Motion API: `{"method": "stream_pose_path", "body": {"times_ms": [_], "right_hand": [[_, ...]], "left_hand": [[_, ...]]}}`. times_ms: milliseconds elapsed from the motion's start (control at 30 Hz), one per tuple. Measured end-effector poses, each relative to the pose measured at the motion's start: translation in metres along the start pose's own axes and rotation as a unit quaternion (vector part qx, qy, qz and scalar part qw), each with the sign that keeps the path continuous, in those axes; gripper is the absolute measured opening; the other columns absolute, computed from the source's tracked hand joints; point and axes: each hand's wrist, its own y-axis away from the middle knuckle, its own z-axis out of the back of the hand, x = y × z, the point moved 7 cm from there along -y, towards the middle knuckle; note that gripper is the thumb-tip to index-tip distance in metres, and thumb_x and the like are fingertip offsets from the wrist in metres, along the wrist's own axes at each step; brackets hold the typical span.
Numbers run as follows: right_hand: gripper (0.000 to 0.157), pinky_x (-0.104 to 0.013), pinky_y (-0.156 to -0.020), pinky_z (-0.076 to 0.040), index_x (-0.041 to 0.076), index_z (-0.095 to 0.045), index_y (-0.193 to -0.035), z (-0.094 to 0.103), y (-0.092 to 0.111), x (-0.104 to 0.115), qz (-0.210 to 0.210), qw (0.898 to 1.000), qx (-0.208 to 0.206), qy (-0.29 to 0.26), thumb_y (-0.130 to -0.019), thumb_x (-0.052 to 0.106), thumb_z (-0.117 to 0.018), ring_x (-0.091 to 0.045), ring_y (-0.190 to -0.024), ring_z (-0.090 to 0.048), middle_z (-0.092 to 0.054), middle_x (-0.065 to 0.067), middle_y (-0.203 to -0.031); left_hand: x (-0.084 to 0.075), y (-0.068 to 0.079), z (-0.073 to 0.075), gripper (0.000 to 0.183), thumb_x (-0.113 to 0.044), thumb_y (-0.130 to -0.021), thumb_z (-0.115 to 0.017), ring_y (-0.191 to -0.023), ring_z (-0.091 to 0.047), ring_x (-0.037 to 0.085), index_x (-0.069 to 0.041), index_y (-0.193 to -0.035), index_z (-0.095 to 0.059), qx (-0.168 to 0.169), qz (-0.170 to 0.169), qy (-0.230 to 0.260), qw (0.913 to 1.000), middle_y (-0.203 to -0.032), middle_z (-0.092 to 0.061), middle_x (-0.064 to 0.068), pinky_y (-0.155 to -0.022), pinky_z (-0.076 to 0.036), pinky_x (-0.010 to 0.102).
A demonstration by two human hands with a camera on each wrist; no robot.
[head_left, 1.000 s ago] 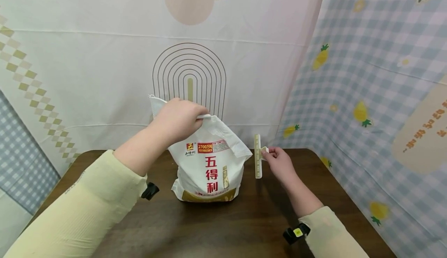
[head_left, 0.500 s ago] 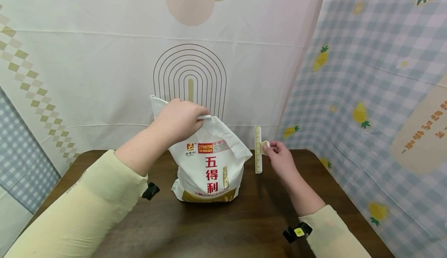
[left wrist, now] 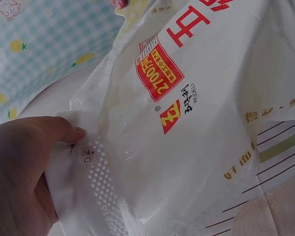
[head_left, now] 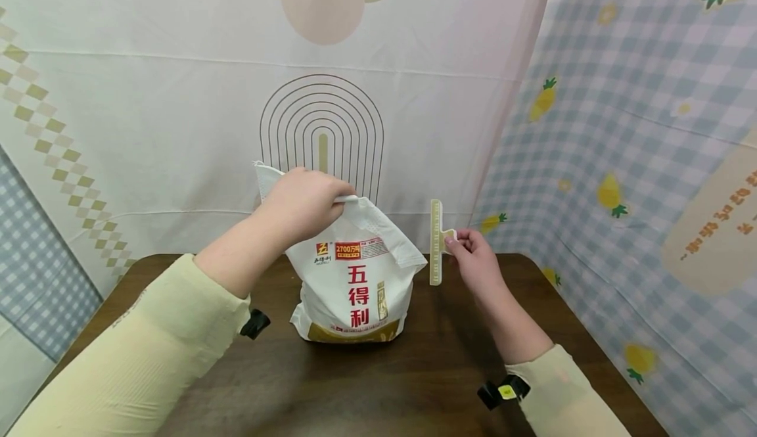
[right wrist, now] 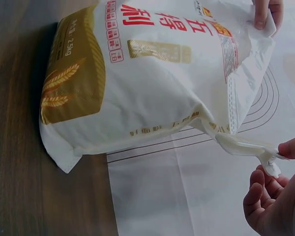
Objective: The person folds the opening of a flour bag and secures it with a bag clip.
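A white flour bag (head_left: 340, 292) with red lettering and a gold base stands upright on the table. My left hand (head_left: 304, 204) grips its folded top edge from above; in the left wrist view the thumb presses on the bag (left wrist: 137, 147) by a dotted strip. To the right of the bag, my right hand (head_left: 478, 263) pinches a long pale-yellow and white bag clip (head_left: 436, 243) by its handle, thumb against fingers. The clip is held upright above the table, a little apart from the bag in the head view. The right wrist view shows the clip (right wrist: 241, 146) near the bag's top corner.
The dark wooden table (head_left: 284, 391) has rounded far corners. A white printed cloth (head_left: 177, 108) hangs behind it, and a blue checked cloth with pineapples (head_left: 591, 161) lines the right side. Black bands sit at both wrists.
My right hand has raised the clip steadily, lifting it higher beside the bag. The left hand and the bag have stayed in place.
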Motion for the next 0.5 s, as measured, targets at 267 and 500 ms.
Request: {"method": "stream_pose_path", "body": {"times_ms": [267, 500], "right_hand": [[0.030, -0.024, -0.067, -0.046, -0.001, -0.051, -0.121, -0.002, 0.004, 0.011, 0.018, 0.999, -0.004, -0.031, -0.103, 0.022, -0.055, -0.013, -0.078, -0.053, -0.054, -0.003, -0.092], [0.030, -0.023, -0.068, -0.043, 0.000, -0.047, -0.125, -0.005, 0.007, 0.017, 0.038, 0.998, 0.011, -0.052, -0.104, 0.019, -0.053, -0.013, -0.080, -0.053, -0.053, -0.003, -0.097]], "left_hand": [[0.000, 0.001, 0.000, 0.024, -0.015, -0.095, -0.060, -0.098, -0.070, 0.019, -0.021, -0.112, -0.075, -0.007, -0.004, 0.000, 1.0000, -0.107, -0.074, -0.003, -0.089, -0.048, 0.045], [0.000, 0.000, 0.000, 0.025, -0.015, -0.095, -0.060, -0.099, -0.070, 0.020, -0.021, -0.113, -0.075, -0.006, -0.006, 0.000, 1.0000, -0.109, -0.074, -0.003, -0.089, -0.049, 0.046]]}}
